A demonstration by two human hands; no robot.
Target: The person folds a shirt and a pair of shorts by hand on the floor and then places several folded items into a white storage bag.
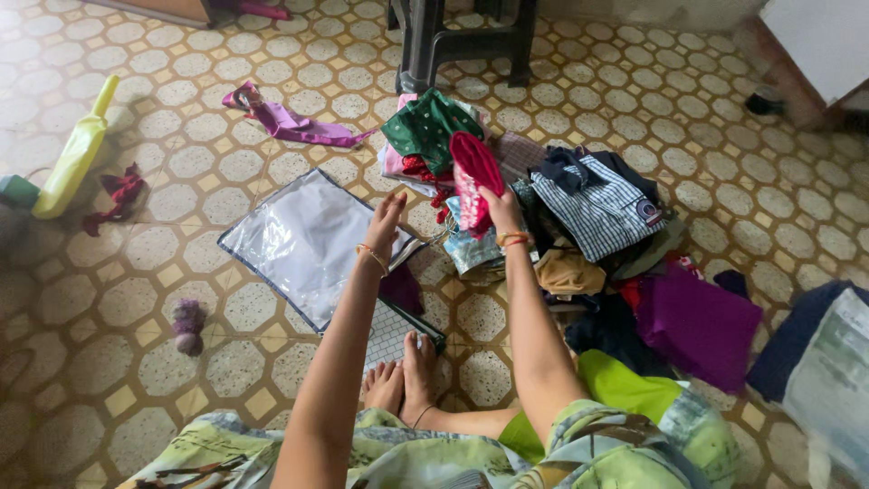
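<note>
I sit on a patterned tile floor with my bare feet [403, 380] in front of me. My right hand [501, 210] grips a red and pink patterned cloth [474, 177] and holds it up over a pile of clothes. My left hand [387, 220] is raised beside it with fingers spread, empty, just above the edge of a clear plastic storage bag [303, 240] that lies flat on the floor. A folded green dotted cloth [425, 127] tops a small stack behind the red one.
A checked shirt [593, 206], a purple cloth [697, 324] and other garments are heaped at right. A purple ribbon-like cloth [290, 122], a red scrap [118, 195], a yellow-green plastic tool [77, 154] and a dark stool [466, 41] lie around.
</note>
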